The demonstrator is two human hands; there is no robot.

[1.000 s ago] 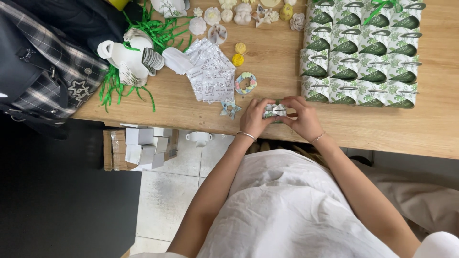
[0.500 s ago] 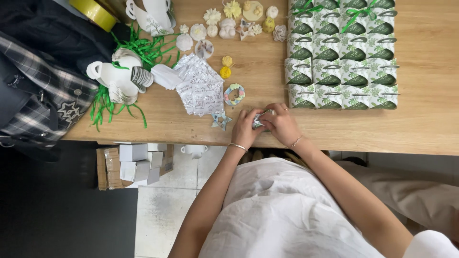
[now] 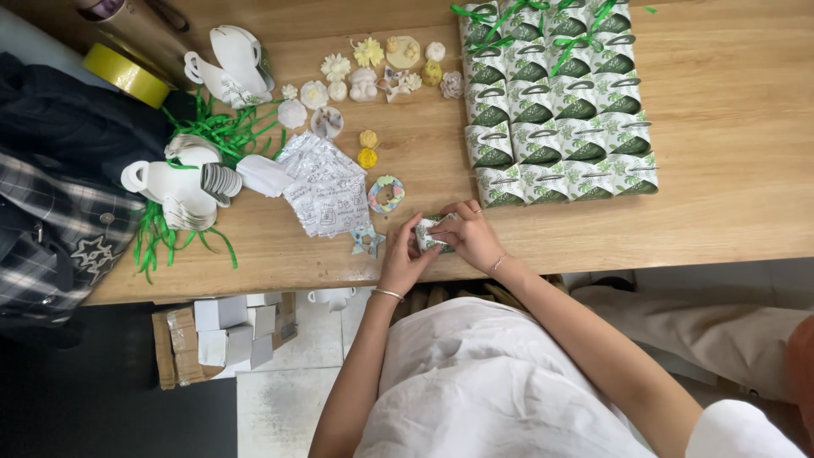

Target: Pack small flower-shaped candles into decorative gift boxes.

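Folding a small green-and-white paper box (image 3: pixel 429 231) near the front edge of the wooden table (image 3: pixel 729 170), the person has both hands wrapped round it. The left hand (image 3: pixel 404 254) pinches it from the near side, fingers curled shut on the card; the right hand (image 3: pixel 473 236) covers its top and far side, fingertips pressing in. To my eye, a steady left hold while the right works the flaps would keep the creases square and the thin card unbent. Just beyond stand rows of finished boxes (image 3: pixel 555 119). To the left lie a star-shaped piece (image 3: pixel 368 241), a pastel ring (image 3: pixel 387 193), printed packets (image 3: pixel 326 188) and green ribbon strands (image 3: pixel 222 131)
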